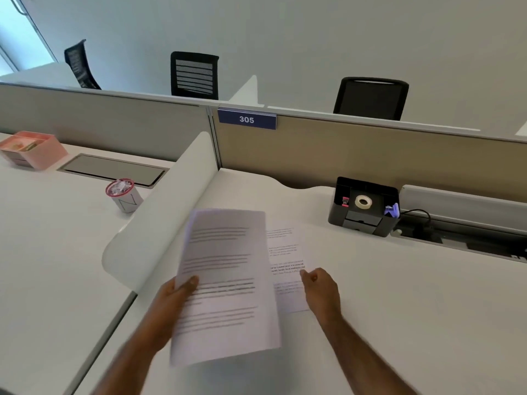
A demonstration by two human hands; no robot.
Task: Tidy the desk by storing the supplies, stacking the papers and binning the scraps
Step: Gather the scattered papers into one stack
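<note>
Lower centre of frame: the left hand (176, 292) is closed on the left edge of a thin sheaf of white printed paper (225, 280), thumb laid on top and the remaining fingers hidden beneath. The sheaf is held tilted and lifted off the white desk (399, 295), blurred by motion. To its right, the curled fingertips of the right hand (320, 289) are set at the right edge of a single white printed sheet (288, 252) lying flat on the desk and partly covered by the sheaf. Whether that edge is pinched or only touched cannot be told.

The paper is judged light, limp and easily creased. It is best taken at an edge, with a thumb above and fingers below, and the flat sheet may need to be slid or peeled up before it can be gripped.

At centre right, a black plastic desk organiser (363, 206) containing a white tape roll (363, 201) is seen. Beyond the white curved divider (171, 212), at centre left, a red-rimmed white cup (124, 195) filled with scraps is visible.
</note>
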